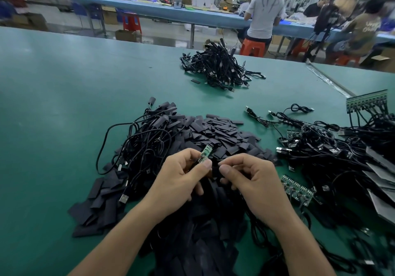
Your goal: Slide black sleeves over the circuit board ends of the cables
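Observation:
My left hand (181, 176) pinches a small green circuit board (205, 153) on the end of a black cable, its tip pointing up and away. Just to the right, my right hand (249, 178) pinches a flat black sleeve (215, 172) between thumb and forefinger, close beside the board's lower end. Both hands hover over a large heap of loose black sleeves (215, 133) in the middle of the green table (64, 105). A tangle of black cables (141, 141) lies at the heap's left side.
A pile of sleeved cables (220, 66) lies further back. On the right sits a mass of cables with bare green boards (298, 190) and USB plugs (333, 147), plus a strip of joined boards (366, 101). People sit at benches beyond the table.

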`<state>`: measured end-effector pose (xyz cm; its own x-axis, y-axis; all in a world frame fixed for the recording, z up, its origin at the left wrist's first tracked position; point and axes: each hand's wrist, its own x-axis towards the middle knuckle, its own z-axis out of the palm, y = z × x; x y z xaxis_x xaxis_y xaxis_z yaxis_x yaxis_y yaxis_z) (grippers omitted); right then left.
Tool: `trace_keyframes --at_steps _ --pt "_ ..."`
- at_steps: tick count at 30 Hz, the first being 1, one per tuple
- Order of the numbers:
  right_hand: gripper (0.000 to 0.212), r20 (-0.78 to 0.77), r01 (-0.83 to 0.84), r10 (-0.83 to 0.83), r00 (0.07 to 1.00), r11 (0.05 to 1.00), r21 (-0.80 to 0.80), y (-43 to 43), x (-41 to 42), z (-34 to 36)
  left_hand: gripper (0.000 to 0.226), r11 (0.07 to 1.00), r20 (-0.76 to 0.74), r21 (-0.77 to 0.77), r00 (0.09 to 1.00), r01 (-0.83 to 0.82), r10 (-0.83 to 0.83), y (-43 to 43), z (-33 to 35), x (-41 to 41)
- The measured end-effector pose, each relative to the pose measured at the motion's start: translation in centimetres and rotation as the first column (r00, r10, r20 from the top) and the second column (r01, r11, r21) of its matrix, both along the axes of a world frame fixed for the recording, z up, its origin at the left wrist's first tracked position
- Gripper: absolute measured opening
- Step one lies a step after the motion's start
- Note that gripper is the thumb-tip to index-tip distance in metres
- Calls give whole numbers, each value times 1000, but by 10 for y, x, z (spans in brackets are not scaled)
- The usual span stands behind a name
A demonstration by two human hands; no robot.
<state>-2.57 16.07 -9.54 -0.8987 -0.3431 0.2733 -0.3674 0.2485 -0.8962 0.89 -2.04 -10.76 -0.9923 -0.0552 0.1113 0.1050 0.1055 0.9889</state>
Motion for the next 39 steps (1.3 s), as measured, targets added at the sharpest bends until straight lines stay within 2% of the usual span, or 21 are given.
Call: trace_keyframes --at_steps 5,14,18,21,23,26,29,35,39 --pt "18 39 24 -21 999 997 -78 -2 -1 -1 4 998 17 53 999 43 -44 0 2 1" --pt "27 -82 18 -12 997 998 68 -4 4 0 13 997 58 80 998 7 -12 0 -3 -1" --pt "27 -94 53 -46 994 996 73 -3 3 0 5 995 55 99 998 -1 -4 -1 -4 0" --pt "27 -71 65 -61 996 996 56 -2 3 -1 36 989 32 150 999 -15 10 0 -1 0" --pt "27 -74 74 -70 995 996 51 -2 2 0 44 986 18 166 1000 -27 24 0 1 1" --pt "26 -81 82 -79 994 996 36 -1 2 1 44 983 1 181 1000 -28 29 -1 1 1" --pt "25 -74 82 -81 994 996 18 -1 3 2 47 964 -4 267 1000 -7 9 -1 2 2" --pt "26 -47 79 -80 996 997 -24 -2 5 5 67 929 25 368 998 44 -57 -3 9 2" --pt "23 -46 75 -77 996 996 -43 -3 5 5 55 946 19 321 998 47 -56 -4 8 3"
